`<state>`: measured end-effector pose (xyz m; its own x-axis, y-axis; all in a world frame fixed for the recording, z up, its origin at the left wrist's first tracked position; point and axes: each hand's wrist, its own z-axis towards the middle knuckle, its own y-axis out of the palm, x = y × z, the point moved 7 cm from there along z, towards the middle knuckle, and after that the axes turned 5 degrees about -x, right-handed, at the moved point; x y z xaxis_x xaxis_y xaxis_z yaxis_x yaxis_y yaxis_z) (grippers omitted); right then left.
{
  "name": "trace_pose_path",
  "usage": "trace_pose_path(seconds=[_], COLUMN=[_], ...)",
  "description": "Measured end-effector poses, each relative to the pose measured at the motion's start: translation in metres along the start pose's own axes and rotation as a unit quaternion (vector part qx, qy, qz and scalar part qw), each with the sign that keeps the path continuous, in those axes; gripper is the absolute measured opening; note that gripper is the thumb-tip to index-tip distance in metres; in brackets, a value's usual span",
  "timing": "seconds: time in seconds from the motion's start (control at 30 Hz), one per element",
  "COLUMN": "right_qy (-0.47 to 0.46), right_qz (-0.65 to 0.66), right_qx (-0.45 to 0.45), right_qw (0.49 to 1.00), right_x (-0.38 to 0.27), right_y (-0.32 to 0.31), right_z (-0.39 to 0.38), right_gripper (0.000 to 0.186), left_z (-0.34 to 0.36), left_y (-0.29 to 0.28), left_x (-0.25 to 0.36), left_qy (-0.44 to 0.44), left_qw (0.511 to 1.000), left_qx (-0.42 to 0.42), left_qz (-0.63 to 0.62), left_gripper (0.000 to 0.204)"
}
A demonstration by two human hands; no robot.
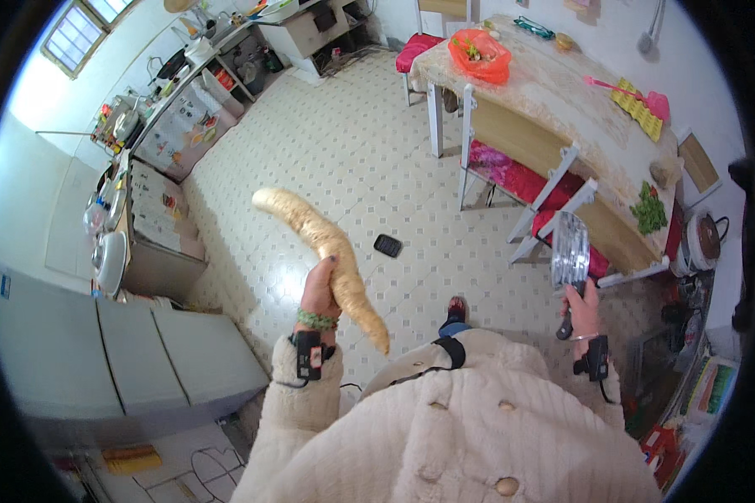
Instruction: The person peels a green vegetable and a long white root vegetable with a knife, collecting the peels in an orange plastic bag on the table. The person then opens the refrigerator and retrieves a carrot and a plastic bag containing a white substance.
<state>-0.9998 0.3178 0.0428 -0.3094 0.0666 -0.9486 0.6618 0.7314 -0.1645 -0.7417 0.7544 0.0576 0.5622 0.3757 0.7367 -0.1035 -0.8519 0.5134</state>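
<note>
My left hand (317,292) is wrapped round the middle of a long, curved, pale tan root vegetable (325,237). Its thick end points up and to the left, and its narrower end hangs down to the right over the floor. On the right, my right hand (585,312) grips the black handle of a kitchen knife (570,248) with a broad, shiny blade. The blade points away from me, in front of a chair beside the table. Both hands are held up above the floor, well apart from each other.
A long table (554,101) on the right bears an orange-red plastic bag (481,57), a yellow egg tray (637,109) and green leaves (648,210). Chairs with red cushions (503,170) stand along it. A small black object (387,245) lies on the tiled floor. Grey-white cabinets (143,356) flank the left.
</note>
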Motion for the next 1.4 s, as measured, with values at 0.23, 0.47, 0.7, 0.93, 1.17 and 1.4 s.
trace_pose_path(seconds=[0.23,0.47,0.7,0.93,1.17,1.4], right_qy=[-0.014,-0.028,-0.003,-0.014,0.056,0.038], right_qz=[-0.007,0.025,0.066,0.139,0.157,0.239], right_qx=[-0.096,-0.118,-0.061,0.070,0.202,0.340], right_qw=[0.995,0.992,0.996,0.988,0.965,0.908], right_x=[-0.079,-0.132,-0.145,-0.166,-0.195,-0.211], right_y=[0.143,0.259,0.258,0.232,0.212,0.261], right_z=[0.179,0.257,0.325,0.447,0.480,0.530], right_gripper=[0.016,0.020,0.019,0.018,0.020,0.024], left_z=[0.090,0.245,0.441,0.614,0.707,0.780], left_y=[-0.025,0.001,0.151,0.354,0.498,0.556], left_x=[0.067,0.160,0.211,0.185,0.147,0.092], left_qy=[-0.008,0.034,0.026,0.034,0.145,0.012], left_qw=[0.997,0.999,0.984,0.957,0.900,0.810], left_qx=[0.039,-0.025,-0.156,-0.271,-0.367,-0.551], left_qz=[-0.065,-0.028,0.087,0.095,0.184,0.200], left_gripper=[0.043,0.042,0.048,0.040,0.039,0.050])
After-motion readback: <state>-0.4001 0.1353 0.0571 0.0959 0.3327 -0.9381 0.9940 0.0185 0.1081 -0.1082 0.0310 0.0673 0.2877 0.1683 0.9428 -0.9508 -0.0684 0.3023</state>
